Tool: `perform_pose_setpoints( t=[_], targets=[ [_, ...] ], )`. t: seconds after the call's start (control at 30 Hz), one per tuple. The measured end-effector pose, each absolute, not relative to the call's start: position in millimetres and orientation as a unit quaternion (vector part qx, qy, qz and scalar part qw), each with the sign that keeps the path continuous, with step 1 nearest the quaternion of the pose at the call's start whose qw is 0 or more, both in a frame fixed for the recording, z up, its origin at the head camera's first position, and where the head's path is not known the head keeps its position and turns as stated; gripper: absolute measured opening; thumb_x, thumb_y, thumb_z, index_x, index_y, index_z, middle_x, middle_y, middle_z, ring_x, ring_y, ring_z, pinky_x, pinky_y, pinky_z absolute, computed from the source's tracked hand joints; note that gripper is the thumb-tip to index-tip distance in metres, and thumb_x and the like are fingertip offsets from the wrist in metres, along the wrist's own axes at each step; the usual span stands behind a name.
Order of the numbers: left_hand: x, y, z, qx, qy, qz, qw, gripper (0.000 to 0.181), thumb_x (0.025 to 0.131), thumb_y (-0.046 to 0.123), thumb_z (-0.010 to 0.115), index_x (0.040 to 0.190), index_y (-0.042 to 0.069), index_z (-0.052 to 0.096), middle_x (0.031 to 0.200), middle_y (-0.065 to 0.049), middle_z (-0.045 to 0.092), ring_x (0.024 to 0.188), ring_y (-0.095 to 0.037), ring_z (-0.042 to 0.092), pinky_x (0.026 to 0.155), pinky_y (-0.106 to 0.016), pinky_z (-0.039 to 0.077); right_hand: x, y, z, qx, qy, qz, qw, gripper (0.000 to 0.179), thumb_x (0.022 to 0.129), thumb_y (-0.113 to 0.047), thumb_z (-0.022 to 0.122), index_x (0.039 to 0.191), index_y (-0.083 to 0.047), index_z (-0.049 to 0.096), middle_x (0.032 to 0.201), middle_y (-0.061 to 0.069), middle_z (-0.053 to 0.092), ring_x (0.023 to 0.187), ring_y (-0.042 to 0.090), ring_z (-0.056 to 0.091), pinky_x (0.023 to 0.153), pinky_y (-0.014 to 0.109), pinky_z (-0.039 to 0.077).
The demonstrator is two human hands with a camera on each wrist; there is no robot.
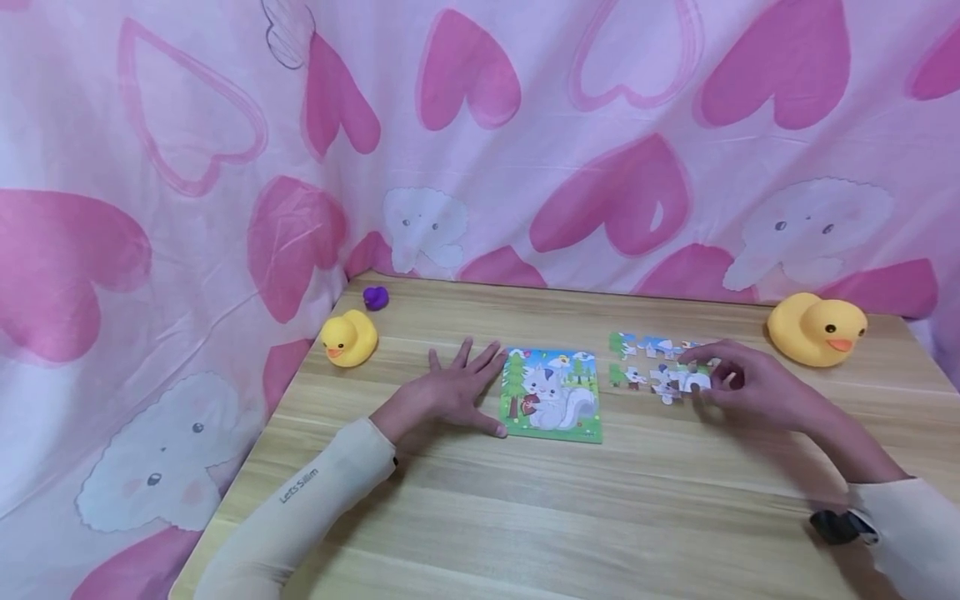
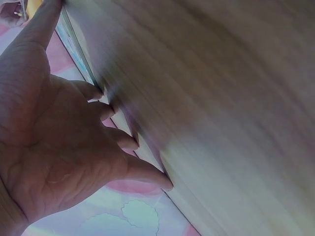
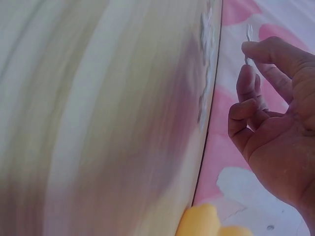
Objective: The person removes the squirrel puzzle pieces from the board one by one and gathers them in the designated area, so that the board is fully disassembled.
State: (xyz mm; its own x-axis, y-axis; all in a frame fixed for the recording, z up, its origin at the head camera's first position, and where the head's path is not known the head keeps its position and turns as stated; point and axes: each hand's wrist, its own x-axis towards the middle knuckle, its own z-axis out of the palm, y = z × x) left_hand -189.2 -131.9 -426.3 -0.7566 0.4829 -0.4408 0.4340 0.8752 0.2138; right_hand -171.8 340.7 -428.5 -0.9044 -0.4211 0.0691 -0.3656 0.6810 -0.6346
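Note:
My left hand (image 1: pixel 457 392) rests on the table with fingers spread, thumb and fingertips at the left edge of a squirrel picture board (image 1: pixel 555 396). In the left wrist view that hand (image 2: pixel 64 142) touches the wood with its fingertips. To the board's right, my right hand (image 1: pixel 757 387) pinches a jigsaw puzzle piece (image 1: pixel 694 378) between thumb and fingers. The right wrist view shows this piece (image 3: pixel 249 33) edge-on, raised off the table in the right hand (image 3: pixel 280 108). Under and beside it lie several loose puzzle pieces (image 1: pixel 624 375), some partly hidden by the hand.
A large yellow rubber duck (image 1: pixel 810 329) stands at the back right. At the left are a smaller yellow duck (image 1: pixel 350 339) and a tiny purple duck (image 1: pixel 377 297). A pink heart-patterned curtain (image 1: pixel 480 167) borders the wooden table (image 1: pixel 540 517) behind and at left.

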Motion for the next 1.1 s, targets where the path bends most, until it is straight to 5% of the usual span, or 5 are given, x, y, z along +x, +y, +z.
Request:
perform_pose_setpoints(
  t=[0.27,1.1],
  targets=[
    [-191,-131,-427,0.241,0.936,0.054,0.253,0.128,0.081,0.083,0.07,0.171,0.032,-0.006,0.18,0.008,-0.015,0.165,-0.041,-0.015,0.117,-0.089,-0.004,-172,358,-436,-0.201,0.921,-0.329,0.046,0.054,0.086,0.003,0.081,0.134,-0.017,0.068,0.117,0.004,0.063,0.081,0.006,0.06,0.064,0.023,0.053],
    [-190,-132,-427,0.24,0.935,0.056,0.257,0.128,0.081,0.083,0.069,0.171,0.032,-0.005,0.18,0.008,-0.014,0.165,-0.041,-0.015,0.117,-0.088,-0.005,-181,365,-445,-0.209,0.916,-0.322,0.117,0.045,0.092,-0.009,0.081,0.135,-0.016,0.067,0.108,0.008,0.055,0.082,0.01,0.052,0.065,0.023,0.046]
  ],
)
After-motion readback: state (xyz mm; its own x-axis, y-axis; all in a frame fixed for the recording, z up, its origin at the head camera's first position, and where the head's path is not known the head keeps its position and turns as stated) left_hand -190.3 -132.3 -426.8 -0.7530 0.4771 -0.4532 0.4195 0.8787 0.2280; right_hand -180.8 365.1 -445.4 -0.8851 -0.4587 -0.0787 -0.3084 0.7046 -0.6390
